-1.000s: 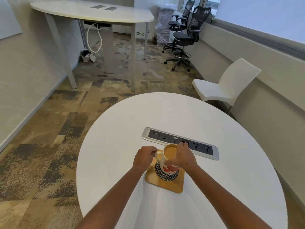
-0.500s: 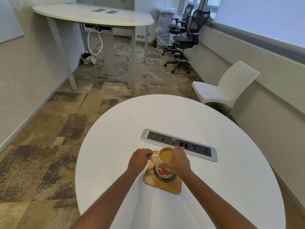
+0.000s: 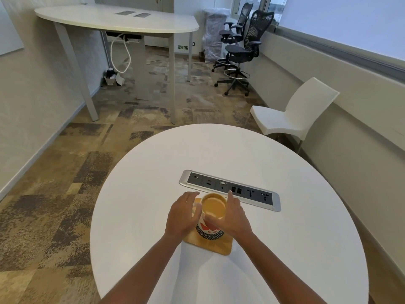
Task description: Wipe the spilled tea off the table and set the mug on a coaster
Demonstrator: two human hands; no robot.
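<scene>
The mug [image 3: 212, 218] stands upright on the wooden coaster [image 3: 213, 243], a square mat with rounded corners that lies on the round white table [image 3: 285, 249] just on the near side of the recessed power strip [image 3: 230, 189]. The mug is full of light brown tea almost to the rim, and its side shows a red and white pattern above a dark patterned band at the base. Both of the person's hands flank it. The left hand [image 3: 183, 216] sits at the mug's left side with its fingers spread and loosely curved – it covers the handle side, and whether it touches the mug or only hovers beside it cannot be told. The right hand [image 3: 233, 216] is at the mug's right side, fingers extended and apart, the thumb reaching across the near rim; contact looks light at most, not a closed grip. The tabletop around the coaster looks dry and white, with only soft shadows under the 2 forearms. Beyond the table a white plastic chair [image 3: 291, 115] stands by the wall, and 2 dark office chairs [image 3: 243, 49] stand further back near a taller white table [image 3: 118, 20].
</scene>
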